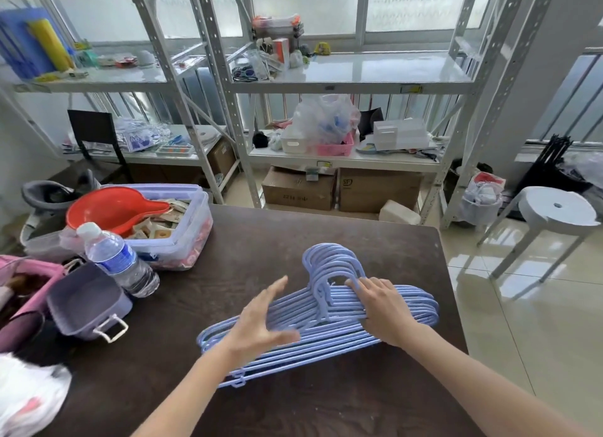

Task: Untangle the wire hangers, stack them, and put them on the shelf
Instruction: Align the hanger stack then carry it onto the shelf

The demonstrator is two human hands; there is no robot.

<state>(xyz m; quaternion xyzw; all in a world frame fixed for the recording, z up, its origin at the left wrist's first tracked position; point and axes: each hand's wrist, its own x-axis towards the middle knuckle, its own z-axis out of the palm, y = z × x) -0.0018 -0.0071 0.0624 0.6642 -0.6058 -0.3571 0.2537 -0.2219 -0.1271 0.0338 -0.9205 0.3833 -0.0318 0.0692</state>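
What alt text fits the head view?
A stack of blue hangers lies on a dark table; the right hand rests on it, the left hand hovers open above. Bottle and bins sit left, shelves behind.

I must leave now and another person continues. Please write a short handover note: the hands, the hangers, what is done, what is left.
Left hand: open, blurred, above the left side of the hangers.
Right hand: lies on the stack near the hooks, fingers fairly straight.
Hangers: blue, one aligned stack on the dark table.
Done: they look untangled and stacked.
Left: carry the stack to the shelf.
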